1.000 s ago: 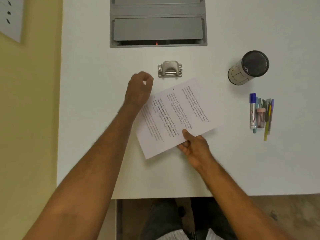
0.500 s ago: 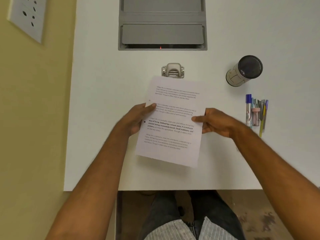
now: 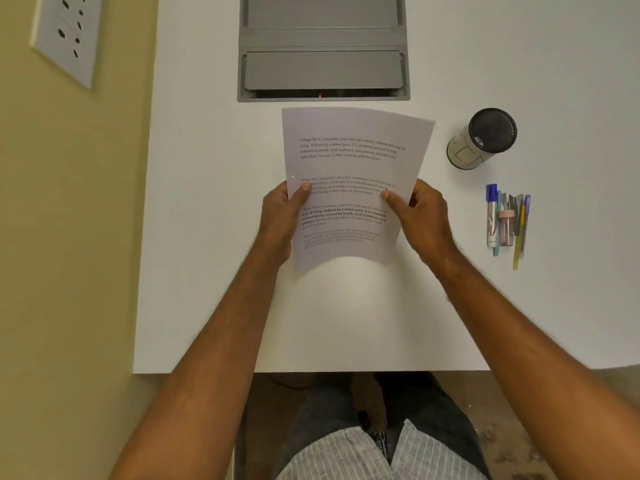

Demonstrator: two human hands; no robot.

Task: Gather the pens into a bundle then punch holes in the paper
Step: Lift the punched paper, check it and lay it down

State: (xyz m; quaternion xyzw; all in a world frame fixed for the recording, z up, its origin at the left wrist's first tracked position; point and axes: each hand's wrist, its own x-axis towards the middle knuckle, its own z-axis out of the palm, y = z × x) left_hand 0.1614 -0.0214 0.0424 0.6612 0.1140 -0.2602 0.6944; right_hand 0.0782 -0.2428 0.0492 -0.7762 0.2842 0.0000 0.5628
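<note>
Each grip pinches a side edge of the white printed sheet of paper [image 3: 349,161], left hand [image 3: 278,220] and right hand [image 3: 420,216] with thumbs on the text, holding it bowed above the white counter [image 3: 207,237] at frame centre. Gathered coloured pens [image 3: 507,220] lie at right. The unsupported top edge could flop or crease, in my judgement.

An office desk: a white table [image 3: 346,323] with a grey cable hatch [image 3: 323,46] set into its top, a wall socket [image 3: 65,32] beside it, pens [image 3: 507,220], a pen cup [image 3: 483,138] and a printed sheet [image 3: 349,161]
</note>
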